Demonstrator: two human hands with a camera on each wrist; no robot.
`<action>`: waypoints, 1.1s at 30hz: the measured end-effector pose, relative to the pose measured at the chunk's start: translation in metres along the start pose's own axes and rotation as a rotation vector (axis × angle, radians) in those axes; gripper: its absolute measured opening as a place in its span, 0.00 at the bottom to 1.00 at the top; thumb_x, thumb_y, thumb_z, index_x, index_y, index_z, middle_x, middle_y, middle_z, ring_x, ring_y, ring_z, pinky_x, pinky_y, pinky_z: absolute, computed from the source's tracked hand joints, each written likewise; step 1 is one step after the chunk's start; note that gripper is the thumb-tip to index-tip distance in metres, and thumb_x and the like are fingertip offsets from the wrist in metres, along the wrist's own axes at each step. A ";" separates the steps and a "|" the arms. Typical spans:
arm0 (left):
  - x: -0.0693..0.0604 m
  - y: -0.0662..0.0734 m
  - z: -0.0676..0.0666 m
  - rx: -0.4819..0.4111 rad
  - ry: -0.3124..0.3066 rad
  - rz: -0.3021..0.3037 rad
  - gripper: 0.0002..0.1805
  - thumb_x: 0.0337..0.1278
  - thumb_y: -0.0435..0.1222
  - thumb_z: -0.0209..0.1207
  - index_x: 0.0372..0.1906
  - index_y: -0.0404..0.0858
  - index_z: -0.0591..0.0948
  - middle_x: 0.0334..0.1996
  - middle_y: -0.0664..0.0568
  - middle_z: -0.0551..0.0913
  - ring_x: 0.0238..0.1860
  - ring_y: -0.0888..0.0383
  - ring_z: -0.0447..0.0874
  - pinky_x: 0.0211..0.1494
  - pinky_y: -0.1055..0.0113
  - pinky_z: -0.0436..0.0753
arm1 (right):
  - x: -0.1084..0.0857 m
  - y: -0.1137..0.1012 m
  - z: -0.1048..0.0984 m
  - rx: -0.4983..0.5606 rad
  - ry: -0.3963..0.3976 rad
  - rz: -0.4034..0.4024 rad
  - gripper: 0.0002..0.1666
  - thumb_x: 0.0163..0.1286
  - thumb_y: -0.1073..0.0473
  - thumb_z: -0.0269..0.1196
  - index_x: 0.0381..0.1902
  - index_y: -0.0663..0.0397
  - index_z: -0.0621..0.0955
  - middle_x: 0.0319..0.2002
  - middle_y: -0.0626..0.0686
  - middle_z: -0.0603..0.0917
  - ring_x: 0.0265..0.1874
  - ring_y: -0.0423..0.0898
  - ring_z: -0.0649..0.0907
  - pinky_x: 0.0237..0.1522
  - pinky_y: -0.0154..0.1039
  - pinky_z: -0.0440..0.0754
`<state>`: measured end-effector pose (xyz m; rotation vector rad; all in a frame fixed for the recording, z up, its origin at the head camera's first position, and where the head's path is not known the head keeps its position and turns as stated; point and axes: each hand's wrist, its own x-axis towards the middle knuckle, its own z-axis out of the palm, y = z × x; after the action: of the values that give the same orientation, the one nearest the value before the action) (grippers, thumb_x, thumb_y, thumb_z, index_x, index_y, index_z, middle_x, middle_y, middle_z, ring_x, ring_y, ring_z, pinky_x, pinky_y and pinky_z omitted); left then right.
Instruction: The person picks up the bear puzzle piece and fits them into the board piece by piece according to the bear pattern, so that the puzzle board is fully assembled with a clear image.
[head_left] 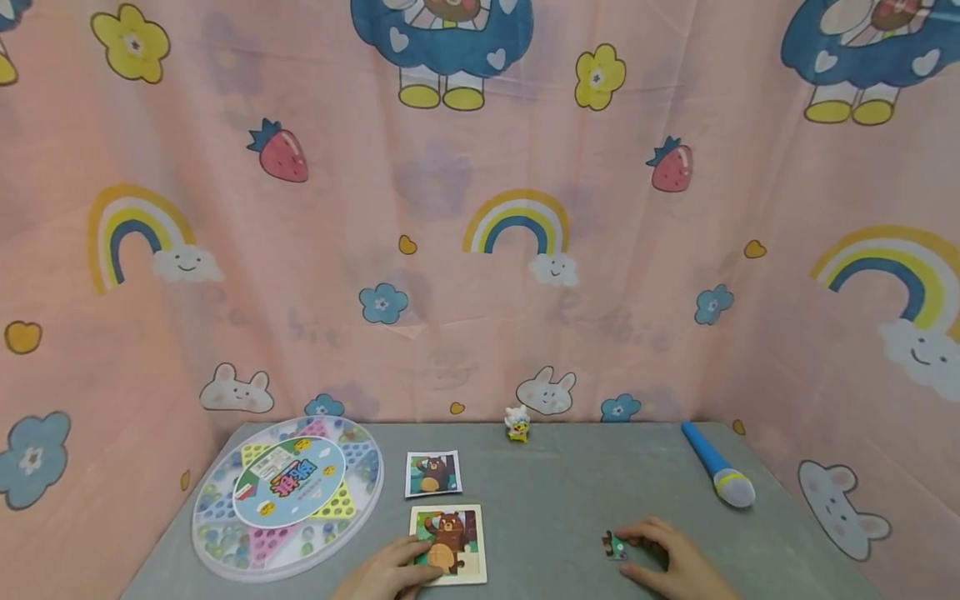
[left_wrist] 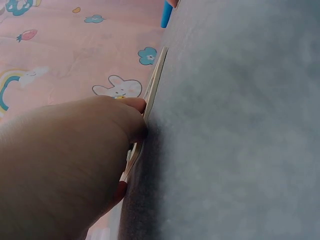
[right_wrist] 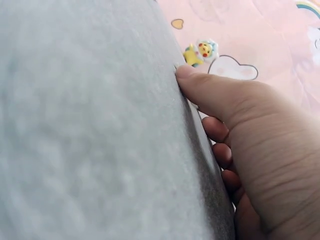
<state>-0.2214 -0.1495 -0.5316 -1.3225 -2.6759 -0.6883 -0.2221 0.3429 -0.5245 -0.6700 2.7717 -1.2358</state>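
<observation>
A wooden jigsaw board (head_left: 474, 567) with a brown bear picture lies on the grey table, a pale bare patch at its lower right. My left hand (head_left: 386, 571) holds it by the left side, fingers over the picture; the left wrist view shows the fingers against the board's edge (left_wrist: 158, 75). To the right, my right hand (head_left: 675, 562) pinches a small green and brown jigsaw piece (head_left: 615, 547) at the tabletop, between thumb and fingers. In the right wrist view the thumb (right_wrist: 215, 90) hides most of the piece. A bear picture card (head_left: 433, 474) lies just beyond the board.
A round clear marble game board (head_left: 288, 498) with a blue label lies at the left. A small white and yellow figurine (head_left: 517, 424) stands at the table's back edge. The blue toy microphone (head_left: 716, 465) lies at the right. A pink patterned curtain (head_left: 450, 350) hangs behind.
</observation>
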 end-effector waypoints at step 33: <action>0.000 0.004 -0.001 -0.001 0.010 -0.014 0.18 0.70 0.33 0.65 0.60 0.50 0.89 0.63 0.41 0.84 0.64 0.38 0.82 0.61 0.51 0.86 | 0.003 0.003 -0.003 -0.051 -0.046 -0.047 0.17 0.76 0.50 0.69 0.57 0.51 0.85 0.48 0.47 0.83 0.43 0.32 0.80 0.44 0.35 0.83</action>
<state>-0.2188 -0.1478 -0.5296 -1.2989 -2.6799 -0.6964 -0.2265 0.3460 -0.5244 -0.7617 2.7738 -1.1464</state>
